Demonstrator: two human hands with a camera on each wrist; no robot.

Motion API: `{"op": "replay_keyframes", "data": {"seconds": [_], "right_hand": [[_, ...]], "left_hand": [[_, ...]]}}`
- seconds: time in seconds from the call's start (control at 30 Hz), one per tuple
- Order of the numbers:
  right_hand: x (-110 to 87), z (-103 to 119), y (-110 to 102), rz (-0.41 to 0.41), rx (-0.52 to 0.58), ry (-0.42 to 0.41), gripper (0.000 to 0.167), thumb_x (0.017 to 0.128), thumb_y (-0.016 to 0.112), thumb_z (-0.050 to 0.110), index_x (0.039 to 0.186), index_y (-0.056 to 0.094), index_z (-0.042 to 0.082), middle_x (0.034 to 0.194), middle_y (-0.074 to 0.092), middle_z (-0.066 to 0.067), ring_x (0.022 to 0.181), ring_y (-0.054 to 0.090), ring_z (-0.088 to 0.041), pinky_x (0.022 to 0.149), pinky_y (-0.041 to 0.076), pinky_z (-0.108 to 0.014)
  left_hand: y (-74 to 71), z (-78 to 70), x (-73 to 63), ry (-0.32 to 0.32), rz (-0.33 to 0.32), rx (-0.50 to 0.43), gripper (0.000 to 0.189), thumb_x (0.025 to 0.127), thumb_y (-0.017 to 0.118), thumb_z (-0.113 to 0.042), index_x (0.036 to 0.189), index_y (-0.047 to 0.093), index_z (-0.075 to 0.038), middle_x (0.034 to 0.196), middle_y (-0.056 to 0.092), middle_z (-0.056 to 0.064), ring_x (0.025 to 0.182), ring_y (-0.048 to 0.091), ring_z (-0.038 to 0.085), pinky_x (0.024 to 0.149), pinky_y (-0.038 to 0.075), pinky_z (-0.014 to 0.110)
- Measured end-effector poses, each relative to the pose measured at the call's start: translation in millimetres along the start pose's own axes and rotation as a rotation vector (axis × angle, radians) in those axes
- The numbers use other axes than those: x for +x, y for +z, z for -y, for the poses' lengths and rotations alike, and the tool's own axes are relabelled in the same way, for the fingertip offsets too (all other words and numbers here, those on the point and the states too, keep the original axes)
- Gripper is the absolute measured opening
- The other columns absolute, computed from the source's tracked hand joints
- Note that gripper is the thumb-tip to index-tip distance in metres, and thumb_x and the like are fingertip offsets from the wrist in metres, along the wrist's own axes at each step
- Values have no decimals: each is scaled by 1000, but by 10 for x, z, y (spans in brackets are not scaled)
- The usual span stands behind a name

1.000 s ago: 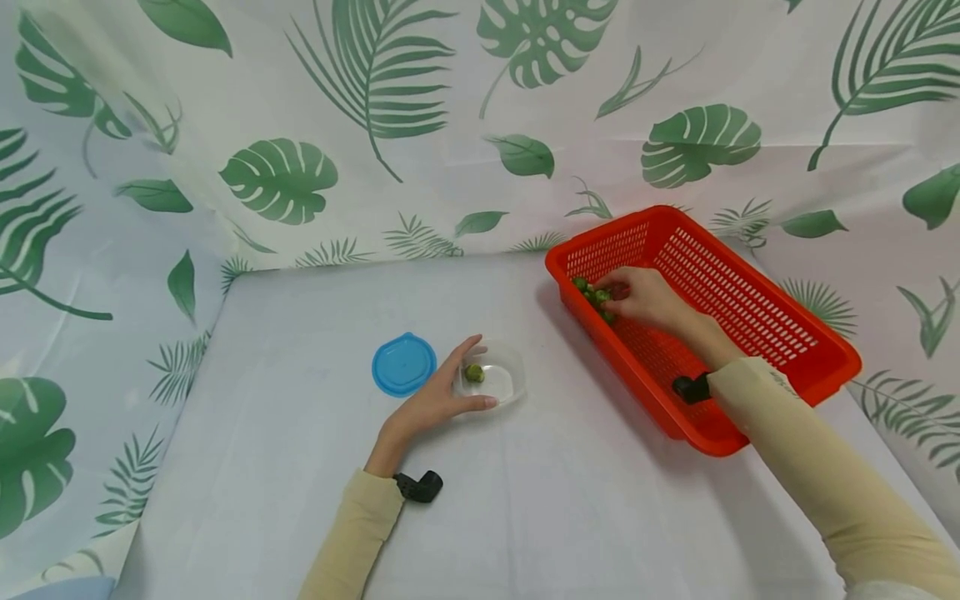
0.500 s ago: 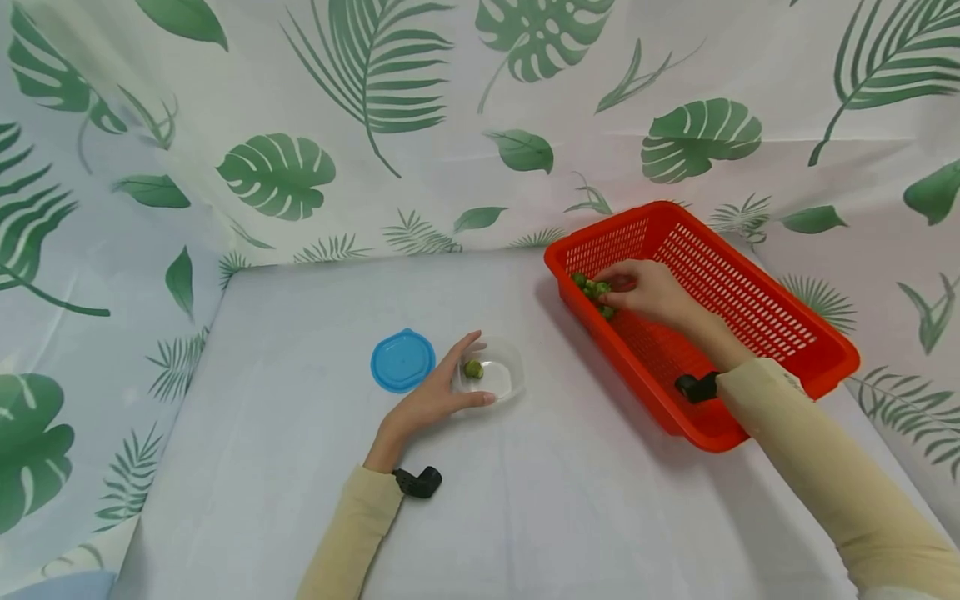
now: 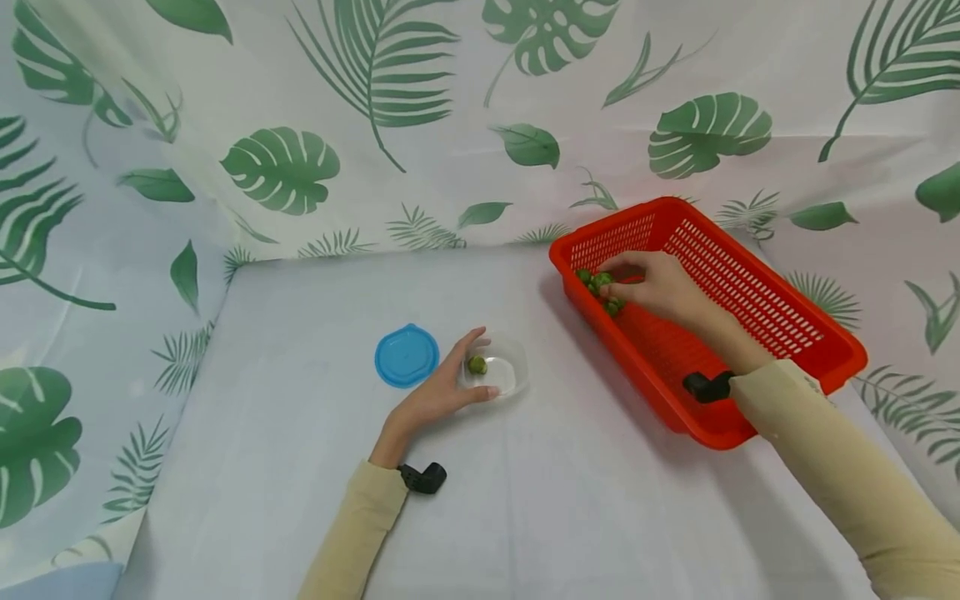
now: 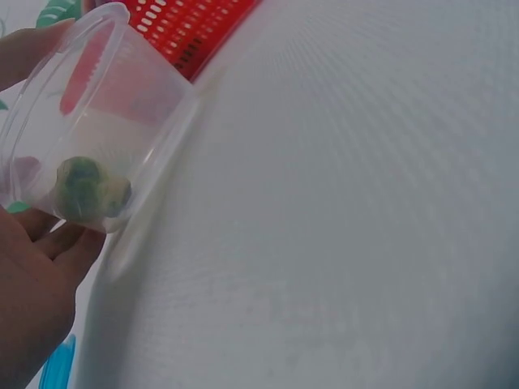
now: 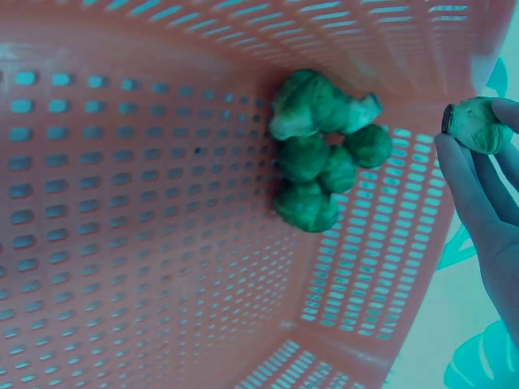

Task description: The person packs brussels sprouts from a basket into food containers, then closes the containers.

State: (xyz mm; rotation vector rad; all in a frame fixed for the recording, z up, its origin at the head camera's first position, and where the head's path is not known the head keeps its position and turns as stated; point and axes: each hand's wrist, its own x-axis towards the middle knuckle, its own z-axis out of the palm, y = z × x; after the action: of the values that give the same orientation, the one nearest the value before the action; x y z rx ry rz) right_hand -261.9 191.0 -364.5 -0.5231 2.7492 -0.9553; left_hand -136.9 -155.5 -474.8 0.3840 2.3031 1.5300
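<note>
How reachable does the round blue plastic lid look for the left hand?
Probably yes: the lid lies uncovered near the left hand, though that hand would likely first have to release the clear plastic container.

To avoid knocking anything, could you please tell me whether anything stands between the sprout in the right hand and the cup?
Yes: the basket's left wall lies between the sprout in the right hand and the cup. Past that wall, nothing visible blocks the way; the left hand grips it from the left.
</note>
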Motion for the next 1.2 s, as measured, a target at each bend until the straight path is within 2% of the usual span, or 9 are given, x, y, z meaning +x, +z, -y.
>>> {"op": "replay_keyframes", "data": {"seconds": [0.13, 0.33, 0.57, 0.87, 1.07, 1.2], "right_hand": [[-14, 87, -24, -2, 20, -22, 33, 96, 73, 23, 127, 73, 11, 119, 72, -14, 112, 64, -30, 79, 49, -16], [-55, 163, -36, -7, 14, -14, 32, 95, 75, 22, 126, 74, 13, 116, 73, -12, 107, 64, -27, 73, 53, -19], [-106, 242, -65, -43, 4, -55, 33, 94, 77, 23, 125, 74, 12, 114, 74, -10, 108, 66, -26, 76, 49, -12], [-187, 437, -72, -75, 39, -92, 34, 94, 77, 23, 127, 74, 15, 118, 74, -9, 113, 64, -24, 80, 47, -11], [-215, 533, -14, -71, 101, -135, 31, 94, 77, 20, 125, 75, 15, 113, 75, -7, 106, 67, -20, 77, 53, -12], [-242, 632, 21, -87, 116, -153, 28, 94, 78, 18, 122, 76, 16, 110, 76, -5, 104, 68, -18, 79, 53, -12]], "left_hand": [[-1, -12, 6, 4, -5, -3, 95, 94, 74, -38, 166, 12, -32, 168, 28, -3, 160, 11, 21, 126, 16, 56], [1, -17, 37, 16, 16, -1, 95, 95, 73, -36, 166, 11, -29, 168, 28, 0, 160, 10, 22, 126, 15, 56], [-15, -27, 49, 17, -1, 0, 95, 95, 74, -35, 166, 12, -30, 167, 30, 0, 160, 12, 22, 126, 16, 55], [20, -14, 19, 13, -4, -12, 94, 94, 73, -36, 166, 13, -29, 167, 30, -1, 160, 12, 22, 126, 15, 57], [27, -19, 16, 4, -4, -8, 93, 95, 73, -36, 166, 12, -34, 167, 30, -2, 160, 11, 21, 127, 15, 55], [3, -2, 20, 16, -6, -8, 93, 95, 73, -36, 166, 12, -33, 168, 29, -2, 160, 11, 21, 126, 15, 56]]}}
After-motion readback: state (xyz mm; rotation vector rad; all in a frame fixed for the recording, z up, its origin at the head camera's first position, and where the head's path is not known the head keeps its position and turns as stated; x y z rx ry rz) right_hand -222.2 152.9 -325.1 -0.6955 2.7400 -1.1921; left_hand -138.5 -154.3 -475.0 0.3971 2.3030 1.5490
